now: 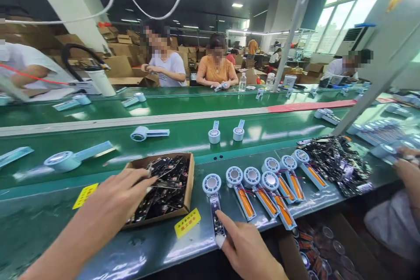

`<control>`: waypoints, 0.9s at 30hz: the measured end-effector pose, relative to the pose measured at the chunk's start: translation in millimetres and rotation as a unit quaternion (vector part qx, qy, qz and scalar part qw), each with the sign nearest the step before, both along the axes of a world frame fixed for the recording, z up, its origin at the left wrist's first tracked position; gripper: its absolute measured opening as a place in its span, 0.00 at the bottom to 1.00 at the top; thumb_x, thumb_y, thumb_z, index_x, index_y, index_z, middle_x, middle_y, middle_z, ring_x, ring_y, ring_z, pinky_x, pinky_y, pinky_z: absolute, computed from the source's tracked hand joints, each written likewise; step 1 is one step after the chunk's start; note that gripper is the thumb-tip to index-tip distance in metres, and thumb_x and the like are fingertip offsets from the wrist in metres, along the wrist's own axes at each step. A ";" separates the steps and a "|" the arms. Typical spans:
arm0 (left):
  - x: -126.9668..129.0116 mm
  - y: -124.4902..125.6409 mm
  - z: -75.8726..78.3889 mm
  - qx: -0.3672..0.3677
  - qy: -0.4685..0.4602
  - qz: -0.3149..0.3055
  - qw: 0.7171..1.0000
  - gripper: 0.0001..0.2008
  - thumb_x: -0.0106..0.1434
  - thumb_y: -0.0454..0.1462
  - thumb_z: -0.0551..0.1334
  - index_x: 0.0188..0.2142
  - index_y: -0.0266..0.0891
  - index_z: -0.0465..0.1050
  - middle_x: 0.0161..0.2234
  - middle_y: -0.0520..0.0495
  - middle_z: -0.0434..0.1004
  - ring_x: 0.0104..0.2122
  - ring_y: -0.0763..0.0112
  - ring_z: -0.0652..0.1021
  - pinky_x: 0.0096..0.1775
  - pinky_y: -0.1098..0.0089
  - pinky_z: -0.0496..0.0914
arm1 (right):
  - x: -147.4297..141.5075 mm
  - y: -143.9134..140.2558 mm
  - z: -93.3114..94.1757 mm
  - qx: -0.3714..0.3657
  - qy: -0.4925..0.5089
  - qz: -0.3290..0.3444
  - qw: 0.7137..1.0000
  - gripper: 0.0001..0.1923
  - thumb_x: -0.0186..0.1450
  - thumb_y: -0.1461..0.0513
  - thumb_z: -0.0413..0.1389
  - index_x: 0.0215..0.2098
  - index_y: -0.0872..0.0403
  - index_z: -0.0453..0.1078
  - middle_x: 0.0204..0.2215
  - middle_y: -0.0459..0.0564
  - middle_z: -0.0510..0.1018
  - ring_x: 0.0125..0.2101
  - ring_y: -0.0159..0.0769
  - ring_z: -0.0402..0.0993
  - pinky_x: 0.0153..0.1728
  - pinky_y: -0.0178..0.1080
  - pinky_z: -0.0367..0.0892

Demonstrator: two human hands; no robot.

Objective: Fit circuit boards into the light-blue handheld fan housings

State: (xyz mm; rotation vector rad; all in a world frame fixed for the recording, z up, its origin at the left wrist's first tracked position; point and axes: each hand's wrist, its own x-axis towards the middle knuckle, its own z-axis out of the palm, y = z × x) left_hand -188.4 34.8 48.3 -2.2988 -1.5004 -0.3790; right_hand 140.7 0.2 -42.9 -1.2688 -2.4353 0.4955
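Several light-blue fans point(61, 162) lie on the green belt at the left, beyond a yellow label point(85, 195). Far behind them, cardboard boxes point(121, 59) are stacked, some with flaps open; their contents cannot be made out. From the near left, the left hand point(113, 197) reaches over the left side of a shallow cardboard tray point(190, 179), its fingers bent down among the contents; whether they pinch anything, I cannot tell. The tray holds a loose heap of dark circuit boards point(170, 190), lying crosswise. Another yellow label lies just beside the tray's near right corner. Right of it, a fan with a circuit board in its handle point(215, 203) lies on the bench; the right hand point(247, 245) pinches the handle's near end between thumb and forefinger. A clear bottle point(242, 82) stands upright on the far side. Farther right lie six fans with orange inserts in their handles, then a heap of boards point(337, 164) directly on the bench. Below the near right edge, an open box point(288, 247) contains round parts and orange pieces.
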 end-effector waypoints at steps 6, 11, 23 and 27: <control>7.2 -6.9 -1.8 -0.121 -0.123 0.208 0.963 0.23 0.67 0.46 0.45 0.44 0.41 0.77 0.47 0.42 0.81 0.43 0.54 0.80 0.45 0.59 0.70 | 29.2 16.0 34.6 0.052 0.087 -0.109 0.989 0.18 0.69 0.68 0.50 0.54 0.53 0.72 0.43 0.52 0.82 0.40 0.39 0.80 0.41 0.37 0.72; 39.7 -3.2 21.8 -0.302 -0.122 0.328 0.887 0.25 0.67 0.43 0.43 0.48 0.40 0.77 0.44 0.38 0.83 0.41 0.49 0.81 0.38 0.62 0.69 | 13.8 47.3 33.1 0.113 -0.074 -0.154 0.979 0.09 0.68 0.69 0.55 0.44 0.53 0.74 0.38 0.52 0.78 0.37 0.44 0.76 0.35 0.40 0.70; 5.1 -15.2 7.1 -0.182 -0.554 0.275 0.764 0.16 0.50 0.45 0.62 0.36 0.40 0.75 0.21 0.55 0.77 0.26 0.68 0.76 0.32 0.73 0.66 | 21.3 57.2 5.9 0.123 0.057 -0.098 0.986 0.15 0.70 0.70 0.47 0.43 0.53 0.74 0.39 0.52 0.77 0.38 0.39 0.76 0.37 0.38 0.70; 10.2 -14.3 -2.6 -0.080 -0.574 0.314 0.752 0.17 0.48 0.45 0.65 0.37 0.40 0.78 0.24 0.54 0.76 0.25 0.71 0.73 0.29 0.73 0.65 | 27.3 57.1 9.6 0.114 0.104 -0.082 0.985 0.16 0.71 0.68 0.45 0.43 0.52 0.75 0.39 0.53 0.78 0.37 0.39 0.77 0.37 0.39 0.72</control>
